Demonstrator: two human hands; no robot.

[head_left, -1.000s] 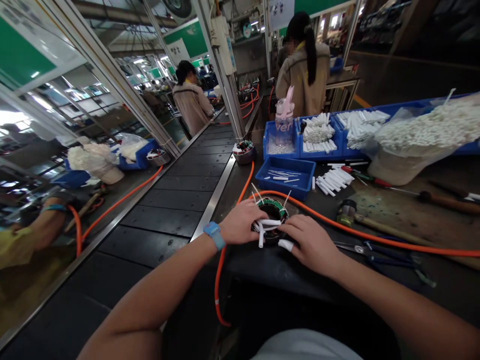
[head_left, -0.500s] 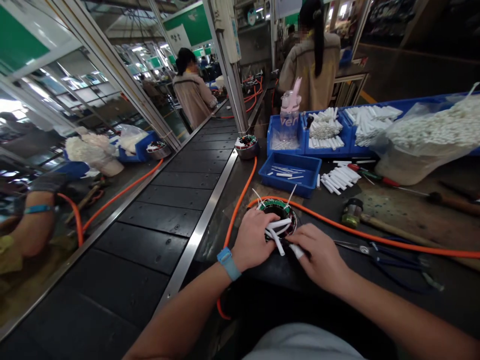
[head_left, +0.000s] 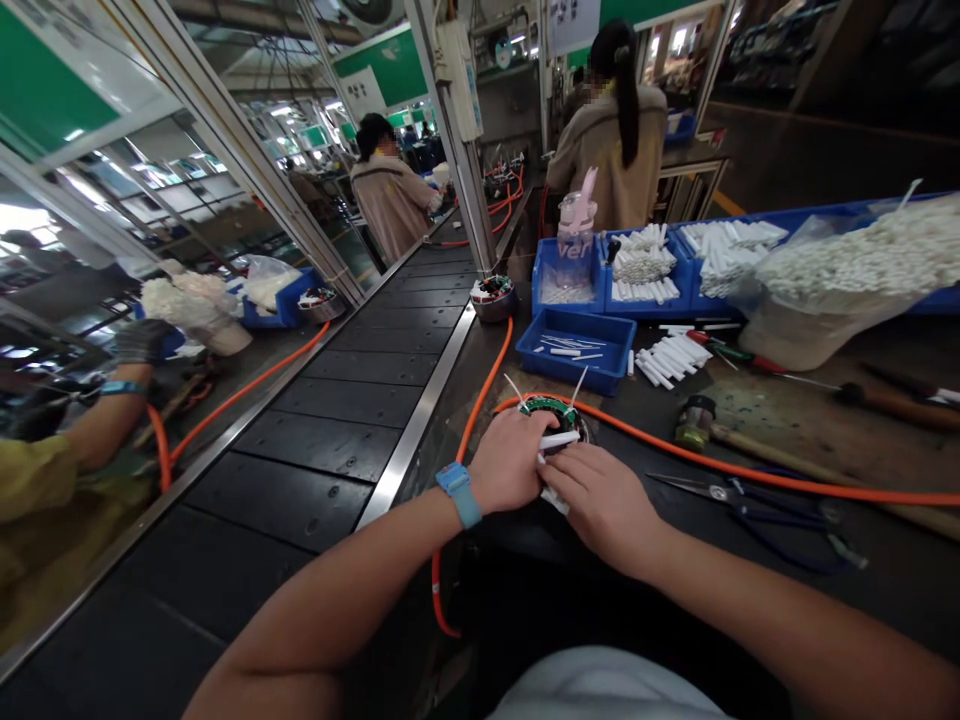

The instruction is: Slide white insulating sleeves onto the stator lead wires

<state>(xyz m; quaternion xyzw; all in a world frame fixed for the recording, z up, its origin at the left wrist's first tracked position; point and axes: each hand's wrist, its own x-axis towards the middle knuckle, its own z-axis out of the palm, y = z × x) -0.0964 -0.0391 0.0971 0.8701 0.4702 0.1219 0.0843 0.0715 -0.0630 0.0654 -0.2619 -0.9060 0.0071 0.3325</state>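
Note:
A ring-shaped motor stator [head_left: 550, 404] with a green rim lies on the bench in front of me. Two white cable ties stick up from its far side. My left hand [head_left: 511, 458] is closed around its left side, thumb toward the middle. White sleeving tubes [head_left: 561, 439] cross the near part of the ring between both hands. My right hand [head_left: 606, 497] meets the left at the near side, its fingers pressed together over a white tube [head_left: 555, 499] that shows below them. The fingertips and the wires under them are mostly hidden.
An orange hose [head_left: 720, 468] runs behind the stator. Scissors [head_left: 720, 492] lie at right. A small blue tray [head_left: 577, 350], loose white tubes [head_left: 673, 357] and filled blue bins [head_left: 645, 265] stand beyond. A conveyor [head_left: 315, 440] passes at left; a co-worker's arm [head_left: 101, 430] is across it.
My right hand has moved left and closer to my left hand, now covering the near side of the stator and most of the white tubes. The co-worker's arm at left has risen.

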